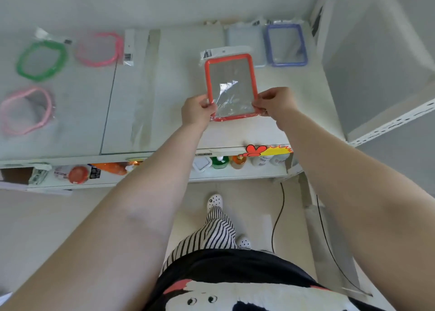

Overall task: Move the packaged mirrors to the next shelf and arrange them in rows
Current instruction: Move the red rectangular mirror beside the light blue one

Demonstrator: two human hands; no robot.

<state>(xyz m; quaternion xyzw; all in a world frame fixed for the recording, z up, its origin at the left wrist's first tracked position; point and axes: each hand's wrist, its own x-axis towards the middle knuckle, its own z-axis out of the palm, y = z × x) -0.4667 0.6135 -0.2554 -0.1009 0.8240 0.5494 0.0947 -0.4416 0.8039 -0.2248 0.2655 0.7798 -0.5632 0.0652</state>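
Note:
A packaged mirror with an orange-red rectangular frame point(231, 75) is held over the right shelf, its plastic wrap glinting. My left hand point(197, 109) pinches its lower left edge and my right hand point(274, 103) pinches its lower right edge. On the left shelf lie three wrapped round mirrors: a green one point(42, 60), a pink one point(100, 49) beside it, and a pale pink one point(26, 110) nearer me. At the back right rest a purple-framed mirror point(286, 45) and a pale blue one point(244, 40).
The white shelf top point(164, 94) has a seam and a tape strip between its two sections. A lower shelf point(235, 173) holds bottles and containers. A white upright panel point(376, 63) bounds the right side. A black cable runs down by my feet.

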